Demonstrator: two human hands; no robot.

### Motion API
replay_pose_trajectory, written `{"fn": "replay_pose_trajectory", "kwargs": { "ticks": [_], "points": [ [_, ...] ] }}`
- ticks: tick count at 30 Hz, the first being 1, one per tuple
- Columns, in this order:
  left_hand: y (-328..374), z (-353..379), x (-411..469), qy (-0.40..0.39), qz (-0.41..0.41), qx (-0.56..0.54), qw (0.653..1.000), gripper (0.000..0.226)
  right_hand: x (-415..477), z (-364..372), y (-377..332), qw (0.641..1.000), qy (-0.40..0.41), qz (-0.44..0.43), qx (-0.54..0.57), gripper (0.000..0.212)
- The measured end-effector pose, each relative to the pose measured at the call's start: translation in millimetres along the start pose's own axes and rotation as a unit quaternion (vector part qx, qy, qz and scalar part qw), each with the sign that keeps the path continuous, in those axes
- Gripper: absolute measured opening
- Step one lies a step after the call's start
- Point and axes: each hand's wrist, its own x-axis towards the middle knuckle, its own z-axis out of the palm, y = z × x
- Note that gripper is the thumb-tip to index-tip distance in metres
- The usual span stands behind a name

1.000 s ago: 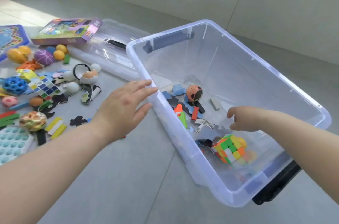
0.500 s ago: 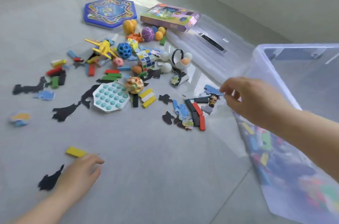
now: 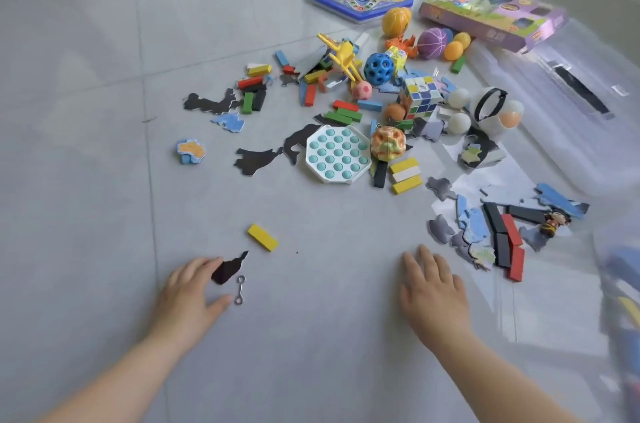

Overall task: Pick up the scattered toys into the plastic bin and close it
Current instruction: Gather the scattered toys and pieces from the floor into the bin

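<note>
Both hands hover low over the floor: the left hand (image 3: pixel 192 294), fingers loose, touches a black puzzle piece (image 3: pixel 228 270) — likely the nearest stray — while the right hand (image 3: pixel 433 291) is flat and empty. The toys (image 3: pixel 337 154) lie scattered ahead, with the plastic bin (image 3: pixel 621 301) (blurred) at far right.
</note>
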Motion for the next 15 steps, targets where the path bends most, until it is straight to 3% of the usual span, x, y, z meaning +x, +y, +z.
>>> {"fn": "replay_pose_trajectory", "kwargs": {
  "ticks": [4,7,10,12,15],
  "points": [
    [11.9,6.5,4.7,-0.018,-0.021,-0.008,1.000,0.056,7.6,6.5,7.4,0.998,0.054,-0.011,0.001,0.048],
    [21.9,8.6,15.7,-0.038,-0.057,-0.047,0.997,0.045,10.0,9.4,10.8,0.999,0.042,-0.017,-0.026,0.039],
    [29.2,1.2,29.3,-0.106,-0.080,-0.010,0.991,0.035,14.6,2.5,15.2,0.988,0.148,-0.030,0.014,0.034],
    [32.7,-2.0,35.1,-0.138,-0.072,0.023,0.988,0.034,19.9,-6.7,28.4,0.973,0.202,0.056,0.092,0.033],
    [36.2,-2.3,33.7,-0.159,-0.042,0.067,0.984,0.038,30.4,-21.5,55.3,0.933,0.196,0.215,0.213,0.060]
  ]
}}
